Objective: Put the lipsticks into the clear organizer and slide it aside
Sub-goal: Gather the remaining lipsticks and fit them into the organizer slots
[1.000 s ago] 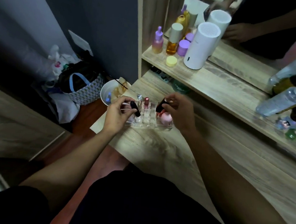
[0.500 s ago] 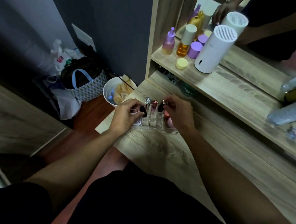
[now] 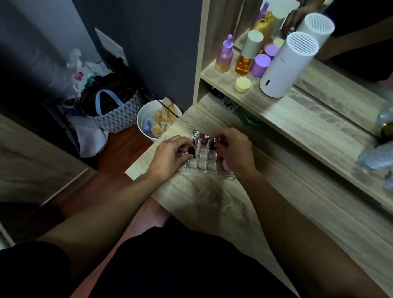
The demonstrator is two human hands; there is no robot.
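With the left hand (image 3: 169,157) pinching a black lipstick (image 3: 191,152) and the right hand (image 3: 236,150) another dark lipstick (image 3: 213,146) over the clear plastic grid organizer (image 3: 201,165) on the wooden desk (image 3: 209,198), a tilted insertion could knock the standing pink lipstick (image 3: 205,140).

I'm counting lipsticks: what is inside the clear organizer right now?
Inside the clear acrylic organizer, two lipsticks stand free at the back: silver-capped and pink. Each hand, left and right, holds a dark one. Front slots look empty; hands cover the ends.
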